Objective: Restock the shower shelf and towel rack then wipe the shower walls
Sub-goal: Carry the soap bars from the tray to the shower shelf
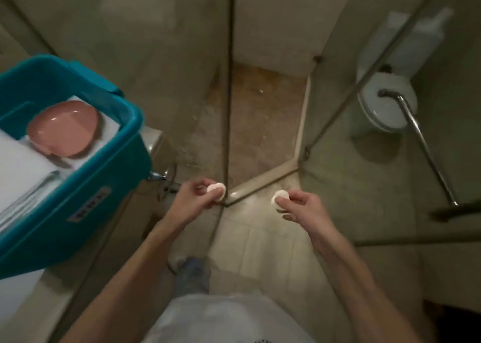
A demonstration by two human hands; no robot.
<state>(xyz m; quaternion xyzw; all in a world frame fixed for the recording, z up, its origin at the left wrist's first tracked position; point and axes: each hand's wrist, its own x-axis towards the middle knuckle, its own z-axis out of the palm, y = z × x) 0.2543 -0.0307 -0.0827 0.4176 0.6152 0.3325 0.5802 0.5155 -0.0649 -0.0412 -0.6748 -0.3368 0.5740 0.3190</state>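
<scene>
Left hand (pixel 200 195) was pinched on one soap (pixel 217 189), right hand (pixel 299 204) on a second soap (pixel 279 199); firm grips were advised until shelving.

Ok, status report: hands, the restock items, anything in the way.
Left hand pinches left bar, small, round, white. Right hand pinches right bar, same kind. Glass door edge stands ahead, between the hands. Teal bin at left.
</scene>
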